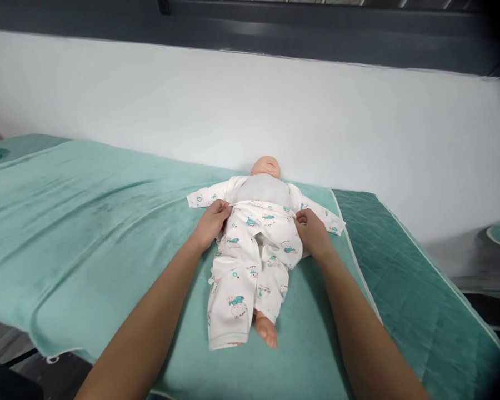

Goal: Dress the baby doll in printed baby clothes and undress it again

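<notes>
A baby doll (265,166) lies on its back, head toward the wall, arms spread in a white long-sleeved top (263,189) with a grey chest. White printed baby pants (234,278) cover its legs and reach up over the belly. My left hand (213,221) pinches the waistband on the left side. At the opposite side of the waistband, my right hand (311,230) is closed on the fabric. One bare foot (266,330) pokes out of the right pant leg; the left leg's cuff nearly hides the other foot.
A light green blanket (87,222) lies under the doll, wrinkled on the left. To the right extends a darker quilted green cover (383,250). Behind stands a white wall (170,105) below a dark ledge (275,30). Dark floor (8,341) shows at lower left.
</notes>
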`<action>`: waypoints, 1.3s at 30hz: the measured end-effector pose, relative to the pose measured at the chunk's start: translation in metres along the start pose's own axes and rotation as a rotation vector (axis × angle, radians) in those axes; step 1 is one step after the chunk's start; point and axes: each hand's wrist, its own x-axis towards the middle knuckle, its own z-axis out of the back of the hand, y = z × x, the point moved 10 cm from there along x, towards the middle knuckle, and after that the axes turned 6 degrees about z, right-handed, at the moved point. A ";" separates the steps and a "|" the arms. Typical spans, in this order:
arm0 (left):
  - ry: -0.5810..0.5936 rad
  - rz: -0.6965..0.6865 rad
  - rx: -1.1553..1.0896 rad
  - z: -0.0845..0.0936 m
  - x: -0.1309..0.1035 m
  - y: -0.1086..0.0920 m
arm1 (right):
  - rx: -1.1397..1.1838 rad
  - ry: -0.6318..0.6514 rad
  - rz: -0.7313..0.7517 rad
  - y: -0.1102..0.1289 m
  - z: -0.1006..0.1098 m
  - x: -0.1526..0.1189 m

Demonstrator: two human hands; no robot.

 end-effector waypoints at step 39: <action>0.279 0.244 -0.438 -0.019 -0.001 0.012 | 0.834 0.334 -0.185 0.006 -0.043 -0.019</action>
